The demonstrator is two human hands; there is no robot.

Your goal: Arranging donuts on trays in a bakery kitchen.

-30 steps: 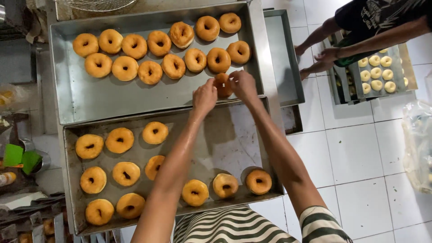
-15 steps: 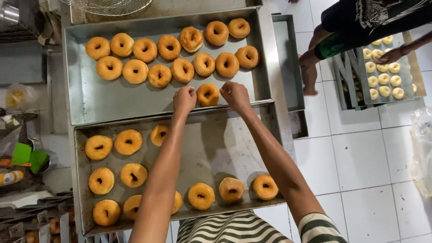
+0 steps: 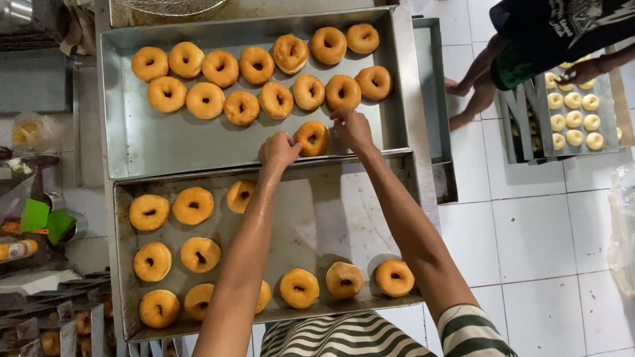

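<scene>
A golden fried doughnut [image 3: 312,137] rests at the near edge of the far metal tray [image 3: 165,142]. My left hand [image 3: 279,149] pinches its left side and my right hand [image 3: 350,127] holds its right side. Two rows of several doughnuts [image 3: 278,99] fill the back of that tray. The near metal tray [image 3: 331,218] lies under my forearms, with several doughnuts [image 3: 192,205] at its left and three doughnuts [image 3: 344,279] along its front edge. My left forearm hides part of two doughnuts there.
Another person [image 3: 529,46] bends over a rack of pale raw dough rings [image 3: 572,109] on the white tiled floor [image 3: 542,264] at the upper right. Green utensils [image 3: 46,218] and a bottle [image 3: 16,250] sit at the left. A wire skimmer [image 3: 172,6] lies beyond the far tray.
Both hands have carried the doughnut a little forward, from over the rim between the trays onto the far tray's floor. The other person has shifted at the upper right.
</scene>
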